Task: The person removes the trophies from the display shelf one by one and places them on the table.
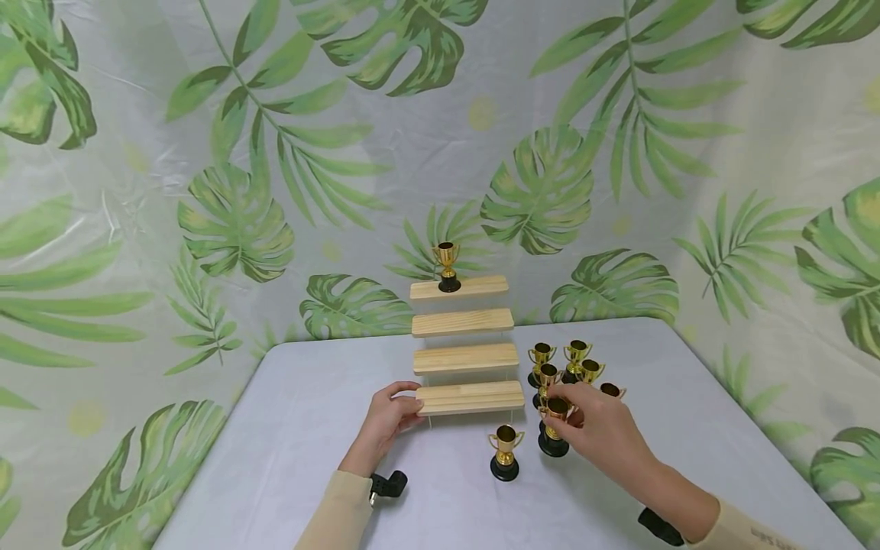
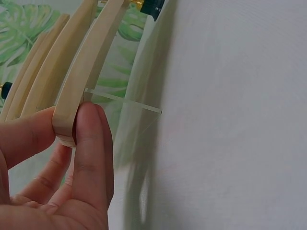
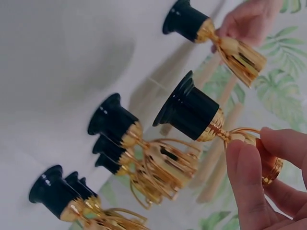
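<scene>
My left hand [image 1: 385, 422] pinches the left end of the lowest wooden board [image 1: 470, 399] of a stepped rack, thumb on one face and fingers on the other, as the left wrist view shows. My right hand [image 1: 605, 429] holds a small gold trophy [image 3: 189, 110] by its cup between thumb and fingers, its black base [image 1: 553, 444] pointing down. Another gold trophy [image 1: 505, 452] stands alone on the table in front of the rack. Beside the right hand several more trophies [image 1: 541, 359] stand grouped, partly hidden by that hand.
One trophy [image 1: 448, 267] stands on the top board [image 1: 481, 286] of the rack, left of its middle. Two middle boards [image 1: 464, 323] lie between top and bottom. Thin clear supports [image 2: 124, 100] hold up the lowest board. A white cloth covers the table [image 1: 289, 458]; a leaf-patterned curtain [image 1: 412, 168] hangs behind.
</scene>
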{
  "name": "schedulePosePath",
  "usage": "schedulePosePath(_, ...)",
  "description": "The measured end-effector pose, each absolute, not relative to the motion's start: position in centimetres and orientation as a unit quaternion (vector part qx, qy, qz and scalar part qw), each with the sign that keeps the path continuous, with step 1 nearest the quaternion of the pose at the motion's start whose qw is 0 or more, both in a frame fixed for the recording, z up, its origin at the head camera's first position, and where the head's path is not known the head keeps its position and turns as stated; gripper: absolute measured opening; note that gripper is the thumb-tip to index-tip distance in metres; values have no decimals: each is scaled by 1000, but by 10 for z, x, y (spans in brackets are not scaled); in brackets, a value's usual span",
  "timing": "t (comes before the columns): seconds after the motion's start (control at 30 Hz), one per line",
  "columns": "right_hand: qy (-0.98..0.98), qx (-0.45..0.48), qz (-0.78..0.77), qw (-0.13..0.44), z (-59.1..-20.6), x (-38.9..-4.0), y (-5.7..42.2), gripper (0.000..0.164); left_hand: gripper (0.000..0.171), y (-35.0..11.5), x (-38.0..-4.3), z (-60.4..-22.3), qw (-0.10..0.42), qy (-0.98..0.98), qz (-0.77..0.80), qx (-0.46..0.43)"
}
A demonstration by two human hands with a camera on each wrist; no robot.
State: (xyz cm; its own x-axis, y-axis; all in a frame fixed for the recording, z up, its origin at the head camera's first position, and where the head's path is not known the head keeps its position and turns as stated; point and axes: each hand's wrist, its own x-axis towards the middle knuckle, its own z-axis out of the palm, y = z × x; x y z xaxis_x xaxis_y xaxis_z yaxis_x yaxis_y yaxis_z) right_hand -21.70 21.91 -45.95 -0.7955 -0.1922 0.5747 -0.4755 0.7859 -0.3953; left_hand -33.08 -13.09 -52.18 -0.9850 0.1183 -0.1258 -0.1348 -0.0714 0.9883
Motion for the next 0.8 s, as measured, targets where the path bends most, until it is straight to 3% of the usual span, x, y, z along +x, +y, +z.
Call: schedulePosePath(0.8,-920,177,264,231,-491,-215,212,34,43,-132,-337,-529,86,675,733,-11)
